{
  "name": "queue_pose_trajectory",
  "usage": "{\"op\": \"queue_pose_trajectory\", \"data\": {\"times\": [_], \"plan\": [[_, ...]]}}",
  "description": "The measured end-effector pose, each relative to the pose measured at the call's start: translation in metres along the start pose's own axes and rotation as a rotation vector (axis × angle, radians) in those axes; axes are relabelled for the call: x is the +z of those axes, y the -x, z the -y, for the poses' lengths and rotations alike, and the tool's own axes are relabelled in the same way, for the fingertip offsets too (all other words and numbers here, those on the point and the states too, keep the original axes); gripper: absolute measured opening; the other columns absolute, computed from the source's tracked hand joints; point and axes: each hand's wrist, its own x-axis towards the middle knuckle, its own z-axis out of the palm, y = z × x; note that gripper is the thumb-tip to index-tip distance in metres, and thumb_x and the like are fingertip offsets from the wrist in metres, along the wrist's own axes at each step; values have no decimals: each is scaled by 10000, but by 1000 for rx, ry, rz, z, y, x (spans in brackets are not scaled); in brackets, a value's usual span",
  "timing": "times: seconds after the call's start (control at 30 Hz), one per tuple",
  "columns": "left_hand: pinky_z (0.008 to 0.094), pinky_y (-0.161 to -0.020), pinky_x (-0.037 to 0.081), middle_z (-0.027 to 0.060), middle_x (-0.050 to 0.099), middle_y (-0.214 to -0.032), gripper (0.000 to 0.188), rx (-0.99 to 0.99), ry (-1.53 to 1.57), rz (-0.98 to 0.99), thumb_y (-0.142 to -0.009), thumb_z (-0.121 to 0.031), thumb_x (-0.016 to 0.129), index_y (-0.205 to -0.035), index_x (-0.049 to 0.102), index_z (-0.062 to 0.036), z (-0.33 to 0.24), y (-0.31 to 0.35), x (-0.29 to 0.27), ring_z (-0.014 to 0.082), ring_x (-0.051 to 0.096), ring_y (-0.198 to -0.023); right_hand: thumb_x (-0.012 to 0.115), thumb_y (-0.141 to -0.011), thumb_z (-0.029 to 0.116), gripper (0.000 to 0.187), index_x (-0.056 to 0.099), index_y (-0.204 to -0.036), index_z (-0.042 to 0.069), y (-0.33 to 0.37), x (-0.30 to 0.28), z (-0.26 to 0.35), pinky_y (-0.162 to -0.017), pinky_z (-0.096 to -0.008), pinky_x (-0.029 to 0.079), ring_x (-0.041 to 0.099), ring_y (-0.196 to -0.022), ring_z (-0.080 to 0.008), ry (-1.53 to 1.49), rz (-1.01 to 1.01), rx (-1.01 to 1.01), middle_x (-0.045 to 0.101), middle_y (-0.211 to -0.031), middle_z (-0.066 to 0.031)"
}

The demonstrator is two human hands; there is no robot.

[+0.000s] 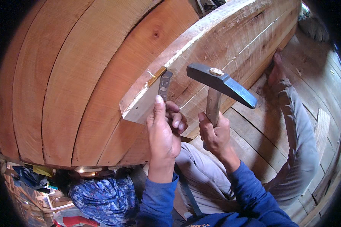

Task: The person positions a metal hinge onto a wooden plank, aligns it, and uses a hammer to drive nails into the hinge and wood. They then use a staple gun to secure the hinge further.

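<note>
My left hand [165,130] is closed around the lower end of a flat, dark metal blade [164,86] with slots in it. Its upper end meets the edge of a thick wooden beam [216,53], where a yellowish strip [156,77] lies along the seam. White, stringy material [183,51] fills the seam beside that strip. In my right hand [216,134] is a cross-peen hammer [221,81], gripped by its wooden handle below the head. The hammer head hangs in the air to the right of the blade, apart from it.
Curved wooden planks [75,72] rise on the left behind the beam. A plank floor [254,128] lies at right, with my outstretched leg [295,132] and a loose board [322,128] on it. At lower left is another person in a blue patterned shirt [104,200].
</note>
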Motion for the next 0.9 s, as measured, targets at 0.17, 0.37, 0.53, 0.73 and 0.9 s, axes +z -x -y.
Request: {"op": "queue_pose_trajectory", "data": {"times": [0.17,0.37,0.53,0.73,0.9], "plan": [[250,-437,287,-23,346,-494,419,94,23,11,-967,-451,456,-792,519,-76,18,-7,-5,107,354,-449,589,-912,183,196,543,-866,-2,6,-5,-19,-489,-299,395,454,-524,-111,-36,5,38,488,-573,-44],[243,-434,299,4,418,-490,464,146,89,11,-977,-426,451,-739,548,-39,23,-12,-7,99,387,-441,563,-927,198,200,528,-820,33,3,-11,-19,-402,-250,353,435,-439,-49,-158,-36,149,483,-543,20],[239,-449,283,-13,364,-490,392,7,245,103,-990,-379,433,-827,544,-41,-3,1,4,103,378,-468,570,-920,189,192,530,-842,18,4,-11,-18,-430,-267,372,472,-465,-82,-95,1,153,511,-558,-4],[246,-437,271,-40,322,-495,346,42,208,95,-988,-356,436,-850,542,-57,-4,9,26,101,341,-454,597,-888,144,177,569,-957,-17,5,-6,1,-561,-337,458,576,-589,-165,84,96,-22,567,-656,-141],[254,-415,249,-29,313,-479,391,68,154,75,-988,-378,430,-788,537,-60,-4,6,16,97,313,-427,577,-910,155,153,549,-863,12,-6,1,13,-466,-281,402,502,-500,-102,146,10,-258,521,-580,-51]]}}
